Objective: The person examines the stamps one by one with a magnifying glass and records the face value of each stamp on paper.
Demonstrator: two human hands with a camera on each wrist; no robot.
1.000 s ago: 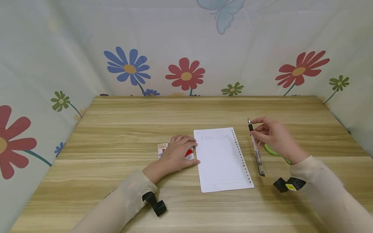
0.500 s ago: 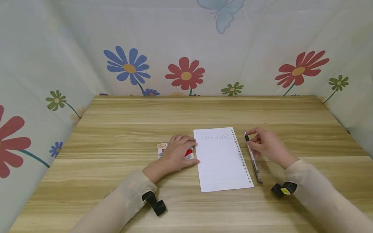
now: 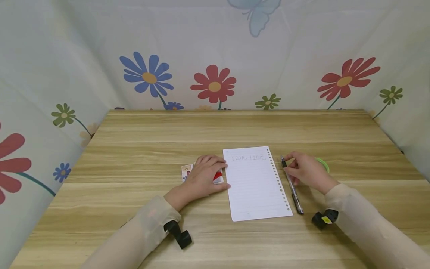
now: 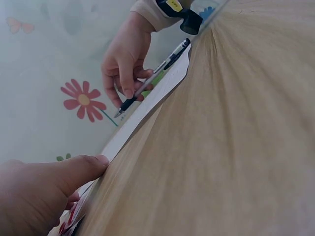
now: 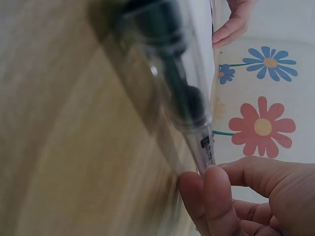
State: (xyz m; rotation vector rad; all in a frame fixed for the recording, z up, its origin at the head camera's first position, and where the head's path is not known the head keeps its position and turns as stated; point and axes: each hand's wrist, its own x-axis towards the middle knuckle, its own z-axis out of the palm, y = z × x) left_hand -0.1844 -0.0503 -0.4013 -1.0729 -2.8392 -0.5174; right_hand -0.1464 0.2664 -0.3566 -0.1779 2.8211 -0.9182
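The pen [image 3: 293, 190] is in the right hand [image 3: 309, 171], just beyond the right edge of a lined sheet [image 3: 256, 190]. Starting at the far left, a pale cloth [image 3: 285, 45] printed with flowers hangs along the side and carries on behind the wood-grain table [image 3: 134, 149]. A light left sleeve [image 3: 131, 235] comes in from below, with a black wrist device [image 3: 179, 235] near its cuff. Past it, the left hand [image 3: 203, 179] rests palm down over a printed card [image 3: 186, 172] with red on it, hiding most of its face; the fingers are stretched out and grip nothing, and the thumb tip touches the left edge of the sheet. The sheet lies flat, with "120元 120元" handwritten near the top and a row of punched holes down its right side. Next comes the pen, slanted, its tip pointing away from the person and its dark rear end nearer; the right thumb and fingers pinch it close to the black grip section. Whether the rear end touches the table, I cannot tell. Partly hidden behind the right hand is a curved green object [image 3: 324, 163], and farther right is the light right sleeve [image 3: 369, 220]
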